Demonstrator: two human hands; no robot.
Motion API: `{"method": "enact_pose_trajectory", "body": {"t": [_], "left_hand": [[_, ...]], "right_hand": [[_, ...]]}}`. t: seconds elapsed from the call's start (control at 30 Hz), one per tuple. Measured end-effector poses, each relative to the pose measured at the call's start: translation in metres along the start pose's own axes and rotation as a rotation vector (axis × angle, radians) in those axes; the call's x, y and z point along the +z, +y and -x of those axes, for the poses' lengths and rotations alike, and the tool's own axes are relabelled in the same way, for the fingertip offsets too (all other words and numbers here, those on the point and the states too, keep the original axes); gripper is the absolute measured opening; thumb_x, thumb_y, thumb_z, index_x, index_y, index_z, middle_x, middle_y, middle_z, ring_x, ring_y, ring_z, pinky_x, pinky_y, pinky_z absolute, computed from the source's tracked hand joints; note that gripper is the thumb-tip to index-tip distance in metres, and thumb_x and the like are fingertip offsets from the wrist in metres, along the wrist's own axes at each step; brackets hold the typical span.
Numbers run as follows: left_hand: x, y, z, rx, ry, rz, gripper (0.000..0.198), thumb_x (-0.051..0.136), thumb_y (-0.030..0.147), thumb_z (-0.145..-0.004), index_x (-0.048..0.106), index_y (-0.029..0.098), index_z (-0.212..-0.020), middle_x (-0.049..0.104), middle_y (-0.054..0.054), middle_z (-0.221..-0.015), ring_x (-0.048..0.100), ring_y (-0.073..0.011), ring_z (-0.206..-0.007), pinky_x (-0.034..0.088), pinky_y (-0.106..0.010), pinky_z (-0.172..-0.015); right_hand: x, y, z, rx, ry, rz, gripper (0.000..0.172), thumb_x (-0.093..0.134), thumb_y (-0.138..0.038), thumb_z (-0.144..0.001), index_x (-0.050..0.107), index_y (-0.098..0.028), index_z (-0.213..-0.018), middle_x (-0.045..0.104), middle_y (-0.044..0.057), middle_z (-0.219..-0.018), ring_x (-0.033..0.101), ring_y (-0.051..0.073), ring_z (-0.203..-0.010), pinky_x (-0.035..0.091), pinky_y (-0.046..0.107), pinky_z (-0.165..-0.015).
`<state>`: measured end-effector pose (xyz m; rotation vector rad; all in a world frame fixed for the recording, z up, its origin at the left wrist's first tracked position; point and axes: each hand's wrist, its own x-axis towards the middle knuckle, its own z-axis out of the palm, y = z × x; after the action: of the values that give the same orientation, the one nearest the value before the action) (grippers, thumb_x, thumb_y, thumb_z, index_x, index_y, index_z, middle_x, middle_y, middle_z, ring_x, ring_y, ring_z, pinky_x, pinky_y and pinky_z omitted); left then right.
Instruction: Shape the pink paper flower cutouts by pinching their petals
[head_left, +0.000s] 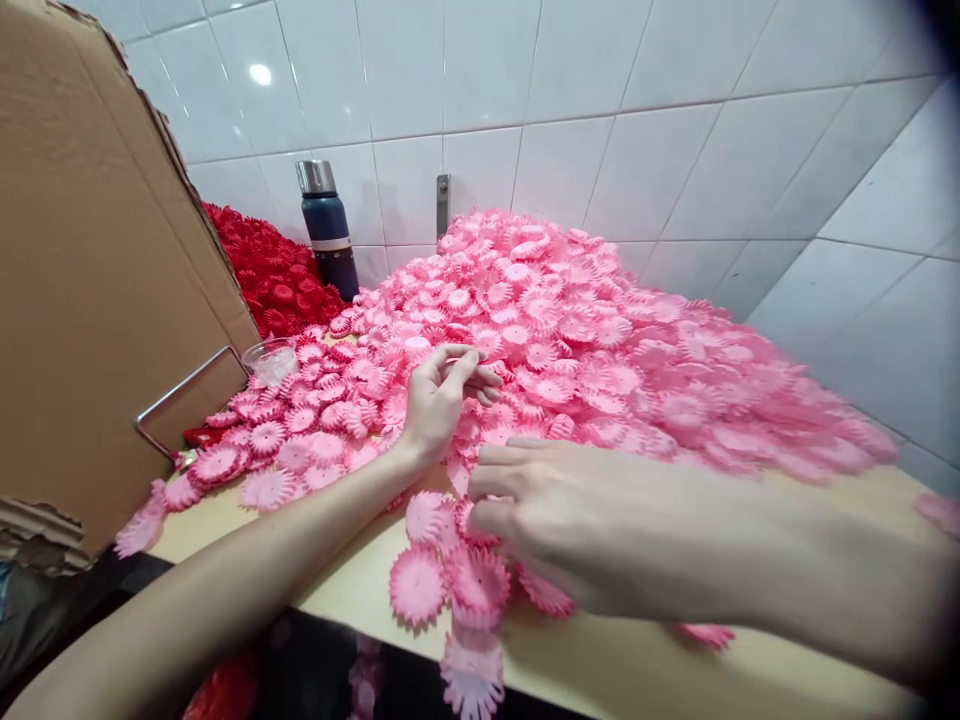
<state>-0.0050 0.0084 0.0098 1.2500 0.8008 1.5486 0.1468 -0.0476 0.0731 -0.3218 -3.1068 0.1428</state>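
Observation:
My left hand (439,400) is raised over the front of a large heap of pink flower-shaped pieces (540,330). Its fingers are loosely bent and somewhat apart, and nothing shows in them. Lower and to the right, my right hand (536,505) has its back turned up and its fingers curled down and closed. What its fingertips grip, if anything, is hidden. Right beside those fingertips is a small cluster of pink scalloped flower pieces (480,580) on the table. One paler piece (472,675) hangs over the table's front edge.
A cardboard box (97,250) walls off the left side. Behind it rise a heap of red flower pieces (274,270) and a dark blue bottle (330,230). A clear plastic cup (271,362) stands near a bent metal rod (187,385). White tiles (480,80) close off the back.

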Motion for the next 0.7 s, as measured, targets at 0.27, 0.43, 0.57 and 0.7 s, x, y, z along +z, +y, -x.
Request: {"method": "enact_pose_trajectory", "body": {"t": [0.27,0.43,0.57,0.7], "left_hand": [[0.019,0.025,-0.011,0.073,-0.171,-0.074,0.009,0.054,0.020,-0.090,0.058,0.014,-0.084,0.067,-0.002,-0.066,0.064,-0.0124,-0.057,0.053,-0.028,-0.059],[0.025,0.063,-0.042,0.185,-0.375,-0.291,0.016,0.058,0.021,-0.090,0.066,0.011,-0.081,0.070,-0.008,-0.073,0.068,-0.0150,-0.064,0.057,-0.030,-0.064],[0.029,0.091,-0.063,0.148,-0.554,-0.401,0.027,0.063,0.036,-0.088,0.075,0.012,-0.083,0.074,-0.013,-0.091,0.072,-0.0203,-0.081,0.059,-0.032,-0.070],[0.032,0.100,-0.075,0.154,-0.686,-0.463,0.016,0.073,0.025,-0.079,0.078,0.012,-0.088,0.076,-0.012,-0.091,0.073,-0.0230,-0.086,0.059,-0.035,-0.079]], "right_hand": [[0.018,-0.001,-0.003,-0.146,0.074,0.264,0.020,0.050,-0.004,-0.087,0.066,-0.011,-0.078,0.064,0.007,-0.082,0.054,0.020,-0.078,0.046,0.036,-0.079],[-0.015,0.025,0.018,0.296,0.189,-0.234,0.020,0.045,-0.016,-0.094,0.064,-0.015,-0.088,0.065,0.006,-0.085,0.058,0.016,-0.070,0.048,0.030,-0.061],[-0.045,0.065,0.045,0.421,0.550,-0.464,0.020,0.061,-0.038,-0.089,0.068,-0.020,-0.092,0.069,0.006,-0.092,0.063,0.019,-0.085,0.050,0.035,-0.077],[-0.053,0.093,0.060,0.523,0.740,-0.628,0.020,0.065,-0.040,-0.086,0.070,-0.022,-0.093,0.069,0.004,-0.086,0.063,0.018,-0.080,0.048,0.033,-0.075]]}}
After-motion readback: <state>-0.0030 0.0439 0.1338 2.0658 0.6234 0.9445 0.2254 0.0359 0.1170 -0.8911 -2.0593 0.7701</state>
